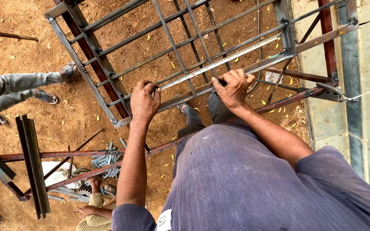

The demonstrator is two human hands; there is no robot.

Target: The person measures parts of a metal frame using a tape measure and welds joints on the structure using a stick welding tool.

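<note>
A grey metal grille frame (pixel 91 51) with crossed bars lies raised over sandy ground. Along its near rail runs a steel measuring tape (pixel 219 64), stretched from my left hand up to the frame's right corner. My left hand (pixel 144 100) grips the tape's near end against the rail. My right hand (pixel 234 87) is closed over the rail and pins the tape to it. My feet show below, between the bars.
Rust-red bars (pixel 56 155) form a support under the frame. Loose angle irons (pixel 33 164) and a pile of short metal pieces (pixel 105 160) lie left. One person's sandalled legs (pixel 31 83) reach in from the left; another person (pixel 93 205) crouches at the bottom. Paved slabs (pixel 369 107) lie right.
</note>
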